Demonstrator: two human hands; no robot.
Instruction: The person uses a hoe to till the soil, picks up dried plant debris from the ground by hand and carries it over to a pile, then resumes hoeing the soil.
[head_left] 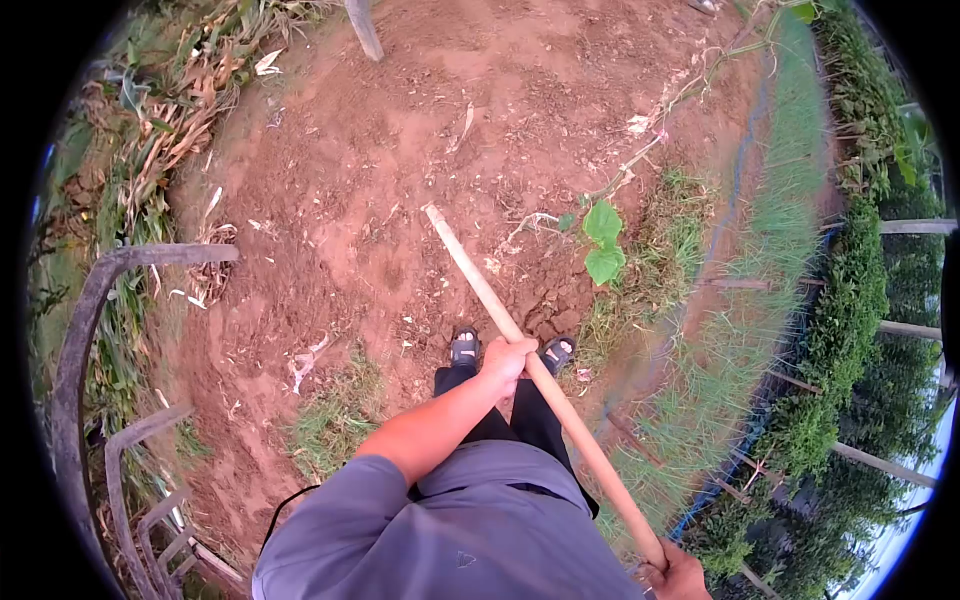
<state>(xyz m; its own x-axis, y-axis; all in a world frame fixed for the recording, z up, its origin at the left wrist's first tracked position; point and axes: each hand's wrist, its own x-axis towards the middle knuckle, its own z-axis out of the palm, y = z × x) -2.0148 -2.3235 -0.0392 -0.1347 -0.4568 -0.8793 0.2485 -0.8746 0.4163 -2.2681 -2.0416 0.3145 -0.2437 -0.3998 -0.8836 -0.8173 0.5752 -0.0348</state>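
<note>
tan, smooth, round wooden pole [562, 403] was gripped midway by the left hand [508, 360], near one end by the right hand [682, 576].

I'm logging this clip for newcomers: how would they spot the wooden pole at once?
From the open reddish soil, go down to the sandals. The pale wooden pole slants between them, through the left hand to the right hand. Unlike the bent grey bars, it is straight and held.
</note>
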